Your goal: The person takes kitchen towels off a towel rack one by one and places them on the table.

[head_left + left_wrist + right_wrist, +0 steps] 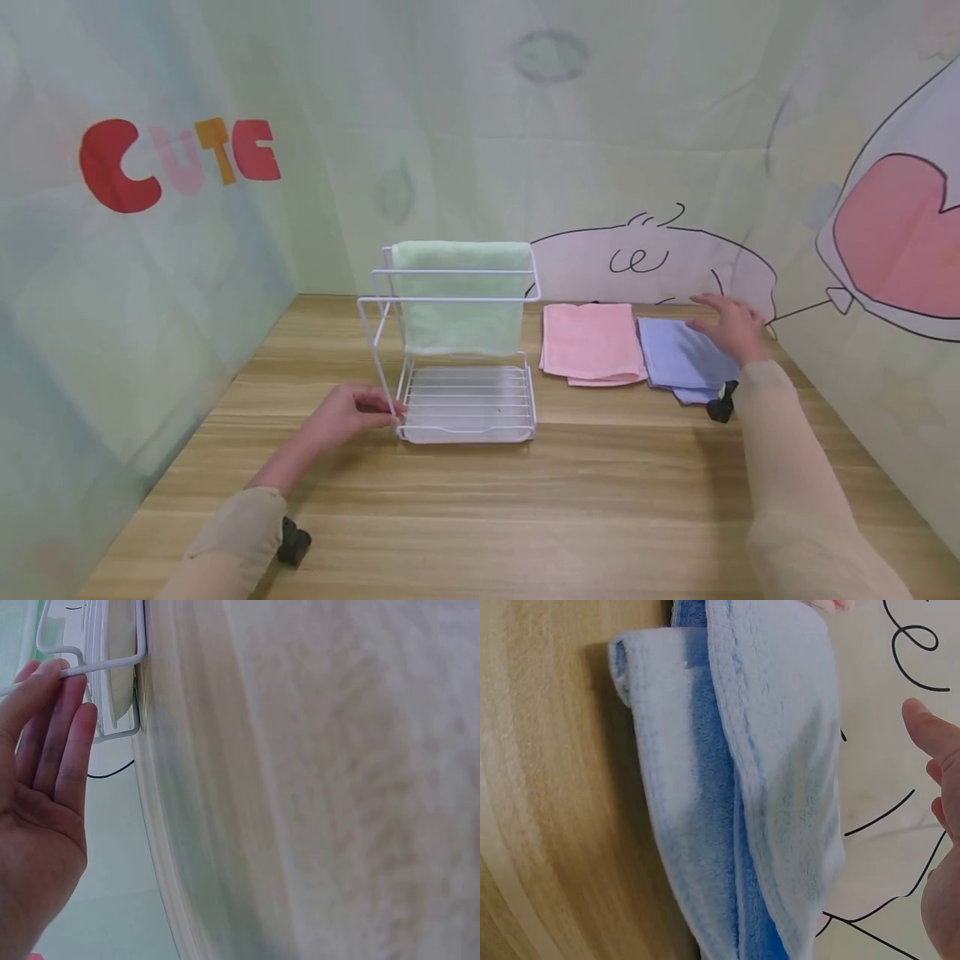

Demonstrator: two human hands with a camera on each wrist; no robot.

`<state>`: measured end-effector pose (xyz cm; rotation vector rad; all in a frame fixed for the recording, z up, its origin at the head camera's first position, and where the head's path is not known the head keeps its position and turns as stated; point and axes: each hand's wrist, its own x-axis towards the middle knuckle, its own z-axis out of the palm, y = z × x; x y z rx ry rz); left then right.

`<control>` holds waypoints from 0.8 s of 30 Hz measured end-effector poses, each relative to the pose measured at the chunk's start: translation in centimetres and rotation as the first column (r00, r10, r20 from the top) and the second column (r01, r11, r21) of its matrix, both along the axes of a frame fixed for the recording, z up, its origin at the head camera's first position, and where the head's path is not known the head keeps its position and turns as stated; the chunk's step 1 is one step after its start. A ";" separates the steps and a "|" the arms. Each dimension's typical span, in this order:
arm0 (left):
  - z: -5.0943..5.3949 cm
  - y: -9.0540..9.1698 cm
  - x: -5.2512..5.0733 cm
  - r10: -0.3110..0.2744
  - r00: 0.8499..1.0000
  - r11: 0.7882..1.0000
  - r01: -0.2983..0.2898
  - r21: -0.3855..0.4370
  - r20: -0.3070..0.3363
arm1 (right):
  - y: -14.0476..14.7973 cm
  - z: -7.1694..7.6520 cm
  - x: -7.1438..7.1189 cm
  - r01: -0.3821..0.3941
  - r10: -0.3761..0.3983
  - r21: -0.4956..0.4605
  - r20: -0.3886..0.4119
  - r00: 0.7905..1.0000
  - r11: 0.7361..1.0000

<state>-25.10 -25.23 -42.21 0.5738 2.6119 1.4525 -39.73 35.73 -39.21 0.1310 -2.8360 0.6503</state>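
Observation:
A white wire towel rack [450, 298] stands on the table with a light green towel [461, 329] draped over its rear bar. At its front left corner, my left hand [348, 412] pinches the upright wire. In the left wrist view the thumb and fingertips lie on either side of that wire [105, 666]. My right hand [735, 327] hovers above a folded blue towel [678, 354], fingers spread and holding nothing. The right wrist view has the blue towel [787, 750] large, with the hand apart from it at the edge. A folded pink towel [592, 342] lies between rack and blue towel.
The wooden table [465, 517] meets a printed cloth backdrop [450, 142] behind and on both sides. A white tray [465, 434] sits in the rack's base. Black camera mounts [294, 543] are on both wrists.

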 end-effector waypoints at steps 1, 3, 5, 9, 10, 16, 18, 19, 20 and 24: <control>0.0 0.0 0.0 0.000 1.000 1.000 0.000 0.000 0.000 | 0.0 0.0 0.0 -0.004 0.004 -0.003 -0.001 1.000 1.000; 0.0 0.0 0.0 0.001 1.000 1.000 -0.001 -0.003 -0.001 | 0.1 -0.1 0.1 -0.009 0.009 -0.010 -0.004 1.000 1.000; 0.1 0.0 0.0 0.000 1.000 1.000 0.000 -0.006 0.001 | 0.1 0.0 0.2 -0.015 0.015 -0.016 -0.011 1.000 1.000; 0.2 0.0 0.1 -0.002 1.000 1.000 0.002 -0.001 0.004 | 0.2 0.4 0.4 -0.023 0.022 -0.026 -0.048 0.999 0.999; 0.2 0.0 0.1 -0.003 1.000 1.000 0.003 0.000 0.004 | 0.1 0.6 0.4 -0.026 0.024 -0.030 -0.060 0.998 0.999; 0.2 -0.1 0.0 -0.012 1.000 1.000 0.012 0.007 0.000 | -0.2 1.5 0.4 -0.032 0.027 -0.040 -0.112 0.993 0.999; 0.1 -0.1 0.0 -0.014 1.000 1.000 0.014 0.009 -0.001 | -0.4 1.9 0.2 -0.035 0.029 -0.049 -0.123 0.992 0.998; 0.1 -0.1 0.0 -0.015 1.000 1.000 0.015 0.010 -0.001 | -0.5 2.1 0.1 -0.038 0.031 -0.052 -0.133 0.991 0.998; 0.1 -0.1 0.0 -0.017 1.000 1.000 0.017 0.011 -0.002 | -0.6 2.4 0.0 -0.041 0.033 -0.053 -0.140 0.990 0.998; 0.1 -0.1 -0.1 -0.021 1.000 1.000 0.021 0.013 -0.006 | -1.3 3.6 -0.4 -0.053 0.043 -0.058 -0.170 0.984 0.997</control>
